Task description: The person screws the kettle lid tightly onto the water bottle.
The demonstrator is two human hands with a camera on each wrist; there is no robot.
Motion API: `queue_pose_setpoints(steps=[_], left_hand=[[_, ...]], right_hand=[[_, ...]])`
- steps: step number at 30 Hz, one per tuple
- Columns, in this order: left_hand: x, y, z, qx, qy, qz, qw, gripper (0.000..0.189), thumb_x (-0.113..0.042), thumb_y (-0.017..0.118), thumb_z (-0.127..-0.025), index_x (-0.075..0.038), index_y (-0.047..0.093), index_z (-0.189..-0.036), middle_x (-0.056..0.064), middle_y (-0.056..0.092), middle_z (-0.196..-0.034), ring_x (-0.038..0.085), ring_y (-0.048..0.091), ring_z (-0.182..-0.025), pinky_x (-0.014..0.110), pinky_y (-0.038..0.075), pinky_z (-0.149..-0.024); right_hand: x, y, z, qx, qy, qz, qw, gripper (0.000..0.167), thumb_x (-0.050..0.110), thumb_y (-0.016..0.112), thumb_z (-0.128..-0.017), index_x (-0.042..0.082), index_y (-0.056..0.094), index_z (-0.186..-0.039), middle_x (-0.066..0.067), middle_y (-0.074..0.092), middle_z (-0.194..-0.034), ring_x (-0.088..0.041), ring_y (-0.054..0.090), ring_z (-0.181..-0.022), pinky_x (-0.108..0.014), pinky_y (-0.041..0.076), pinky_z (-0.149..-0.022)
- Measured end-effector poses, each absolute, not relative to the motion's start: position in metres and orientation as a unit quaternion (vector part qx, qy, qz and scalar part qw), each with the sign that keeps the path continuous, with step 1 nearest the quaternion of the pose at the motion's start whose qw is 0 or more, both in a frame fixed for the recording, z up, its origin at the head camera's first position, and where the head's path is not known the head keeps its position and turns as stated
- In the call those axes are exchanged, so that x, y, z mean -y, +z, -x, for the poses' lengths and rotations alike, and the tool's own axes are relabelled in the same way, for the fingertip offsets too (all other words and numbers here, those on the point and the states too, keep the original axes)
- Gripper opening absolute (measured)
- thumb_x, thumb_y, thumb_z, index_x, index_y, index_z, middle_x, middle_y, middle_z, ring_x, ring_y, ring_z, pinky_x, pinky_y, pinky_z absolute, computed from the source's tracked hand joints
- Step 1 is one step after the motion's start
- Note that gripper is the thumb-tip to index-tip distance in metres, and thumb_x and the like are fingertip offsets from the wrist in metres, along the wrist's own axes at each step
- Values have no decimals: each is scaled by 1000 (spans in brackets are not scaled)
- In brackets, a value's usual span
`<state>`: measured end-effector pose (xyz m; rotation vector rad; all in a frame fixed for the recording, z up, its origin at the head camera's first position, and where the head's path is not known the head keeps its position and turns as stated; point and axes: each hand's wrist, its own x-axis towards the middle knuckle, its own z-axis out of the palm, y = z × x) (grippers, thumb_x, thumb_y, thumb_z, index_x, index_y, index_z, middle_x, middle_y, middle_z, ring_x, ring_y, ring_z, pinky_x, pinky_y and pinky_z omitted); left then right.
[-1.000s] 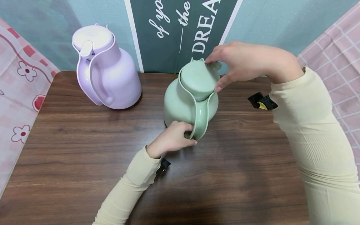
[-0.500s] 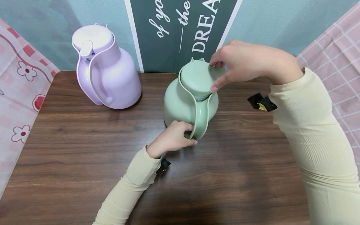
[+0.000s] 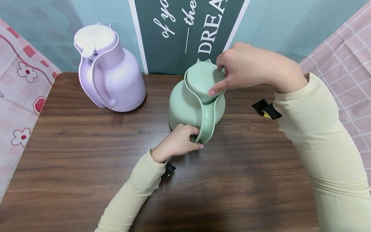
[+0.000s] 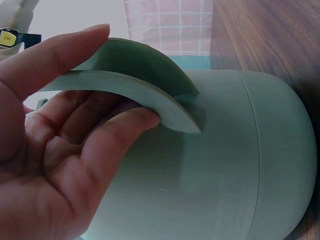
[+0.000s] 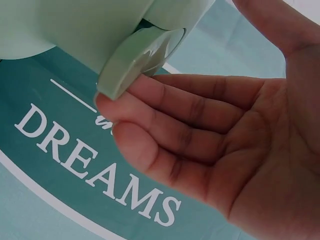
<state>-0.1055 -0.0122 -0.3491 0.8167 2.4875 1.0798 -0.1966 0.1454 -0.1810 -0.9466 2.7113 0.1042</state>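
Note:
A light green thermos jug (image 3: 184, 106) stands upright on the wooden table, its handle (image 3: 207, 124) toward me. My left hand (image 3: 179, 140) holds that handle low down; in the left wrist view the thumb and fingers wrap its edges (image 4: 135, 87). On top sits the round green lid (image 3: 201, 77). My right hand (image 3: 249, 67) grips it from the right, thumb across the top near the front rim. Its fingers curl against the lid's tab (image 5: 131, 65) in the right wrist view, while in the head view the hand hides most of that tab.
A lilac thermos jug (image 3: 121, 77) of the same shape stands at the back left of the brown wooden table (image 3: 87, 167). Behind it hangs a blue-green cloth (image 3: 275, 25) with white lettering. Pink patterned cloths (image 3: 345, 64) border both sides.
My right hand has turned clockwise, seen from above; its thumb has moved left across the lid. The tab's hinge mark has shifted toward me. My left hand and the jug's body stay put.

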Motion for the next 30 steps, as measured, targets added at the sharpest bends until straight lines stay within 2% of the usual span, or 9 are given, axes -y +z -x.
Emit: queue_pose_setpoints(steps=[3, 7, 10, 13, 17, 22, 24, 30], left_hand=[[12, -349, 106, -867, 379, -284, 154, 20, -17, 72, -77, -13, 55, -69, -7, 36, -56, 7, 33, -51, 20, 31, -54], [13, -349, 106, -866, 381, -286, 152, 20, -16, 72, -77, -13, 55, -69, -7, 36, -56, 7, 34, -51, 20, 31, -54], [13, -349, 106, -866, 381, -288, 150, 21, -16, 72, -77, -13, 54, -68, -7, 36, -56, 7, 34, -52, 20, 31, -55], [13, -350, 106, -866, 380, -288, 150, 22, -17, 72, -77, -13, 53, -68, -7, 36, -56, 7, 34, -52, 20, 31, -55], [13, -349, 106, -866, 380, -288, 153, 19, -17, 72, -77, -13, 55, -69, -8, 36, -56, 7, 34, -52, 20, 31, -55], [13, -349, 106, -866, 379, -288, 153, 19, -16, 72, -77, -13, 55, -69, -8, 36, -56, 7, 33, -51, 20, 31, -54], [13, -349, 106, -867, 378, -288, 153, 19, -16, 72, -77, -13, 55, -69, -8, 36, -56, 7, 33, -51, 20, 31, -54], [12, -349, 106, -867, 377, -288, 154, 18, -17, 72, -77, -13, 56, -70, -8, 37, -56, 7, 34, -52, 20, 31, -55]], right_hand=[[-147, -181, 198, -932, 33, 332, 140, 52, 57, 70, -69, 9, 51, -64, 0, 49, -53, -16, 41, -51, -31, 34, -50], [-155, -182, 204, -919, 25, 364, 150, 48, 49, 72, -71, 6, 63, -91, 1, 57, -64, -15, 49, -60, -31, 39, -58], [-161, -183, 209, -911, 23, 380, 160, 52, 40, 75, -71, 8, 62, -109, 1, 62, -74, -13, 54, -67, -32, 42, -64], [-164, -184, 212, -908, 23, 383, 167, 54, 35, 77, -71, 9, 59, -114, 0, 61, -76, -14, 54, -68, -32, 42, -65], [-163, -185, 210, -913, 24, 371, 169, 52, 34, 77, -71, 8, 58, -113, 0, 58, -71, -15, 51, -65, -31, 40, -61], [-159, -184, 205, -919, 28, 354, 170, 37, 39, 75, -72, 10, 59, -90, 3, 56, -61, -15, 48, -59, -30, 38, -55], [-157, -183, 204, -920, 29, 350, 171, 36, 39, 75, -72, 10, 58, -85, 3, 56, -58, -14, 49, -59, -30, 38, -55], [-153, -181, 199, -922, 28, 343, 177, 35, 39, 74, -73, 10, 61, -87, 5, 58, -54, -13, 52, -57, -31, 39, -56]])
